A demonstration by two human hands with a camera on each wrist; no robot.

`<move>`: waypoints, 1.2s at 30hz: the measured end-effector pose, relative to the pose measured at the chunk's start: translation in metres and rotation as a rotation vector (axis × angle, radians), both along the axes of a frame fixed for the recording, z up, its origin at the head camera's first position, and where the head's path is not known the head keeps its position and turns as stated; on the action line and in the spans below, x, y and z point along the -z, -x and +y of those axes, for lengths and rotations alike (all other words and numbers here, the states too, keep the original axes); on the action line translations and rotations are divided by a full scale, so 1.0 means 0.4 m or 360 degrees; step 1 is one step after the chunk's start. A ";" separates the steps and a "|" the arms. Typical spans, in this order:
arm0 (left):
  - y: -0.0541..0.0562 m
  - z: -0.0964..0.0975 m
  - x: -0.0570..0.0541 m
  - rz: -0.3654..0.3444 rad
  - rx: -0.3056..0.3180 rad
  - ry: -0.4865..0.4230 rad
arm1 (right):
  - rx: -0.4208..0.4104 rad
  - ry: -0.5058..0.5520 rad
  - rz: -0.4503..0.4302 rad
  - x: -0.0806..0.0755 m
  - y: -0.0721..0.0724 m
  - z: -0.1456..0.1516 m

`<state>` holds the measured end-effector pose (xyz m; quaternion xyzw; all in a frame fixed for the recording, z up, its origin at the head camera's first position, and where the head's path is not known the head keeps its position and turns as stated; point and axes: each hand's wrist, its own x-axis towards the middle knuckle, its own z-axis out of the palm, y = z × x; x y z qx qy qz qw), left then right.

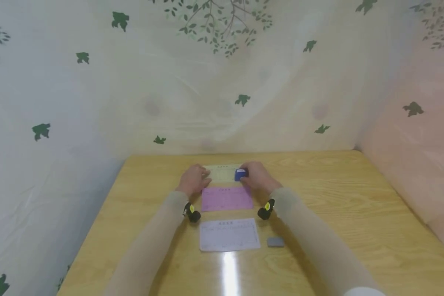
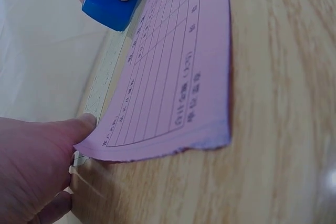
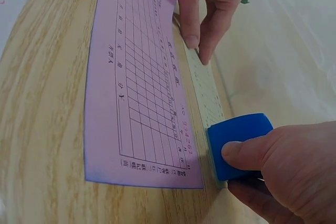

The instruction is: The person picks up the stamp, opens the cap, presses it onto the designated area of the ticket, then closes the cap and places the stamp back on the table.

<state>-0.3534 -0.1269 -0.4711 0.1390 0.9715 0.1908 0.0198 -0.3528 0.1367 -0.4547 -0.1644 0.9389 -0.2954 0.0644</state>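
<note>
At the table's far side, a pale yellow printed slip (image 1: 222,174) lies between both hands. My left hand (image 1: 193,180) pinches its left end between thumb and fingers. My right hand (image 1: 260,177) grips a small blue block (image 1: 240,174) with a light label, thumb on the near face and fingers behind. In the right wrist view, the blue block (image 3: 239,140) stands over the slip's right end. Nearer to me is a pink receipt form (image 1: 227,198) with a printed grid; in the left wrist view, the form (image 2: 168,77) partly hides the yellow slip.
A white printed form (image 1: 229,235) lies nearest to me, with a small grey block (image 1: 275,241) to its right. All of it is on a wood-grain table (image 1: 336,213). A pale curtain with green leaf prints (image 1: 207,82) hangs behind the far edge.
</note>
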 end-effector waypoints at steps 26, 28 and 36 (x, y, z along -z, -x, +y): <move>-0.010 -0.016 0.002 0.0015 0.0006 0.0029 | -0.0035 0.0004 0.0029 0.003 0.001 -0.011; -0.011 -0.012 0.002 0.0007 0.0025 0.0041 | -0.0040 -0.0007 0.0051 0.007 0.001 -0.007; -0.013 0.002 -0.002 -0.0011 0.0015 0.0060 | 0.0008 -0.0012 0.0046 0.021 -0.004 0.001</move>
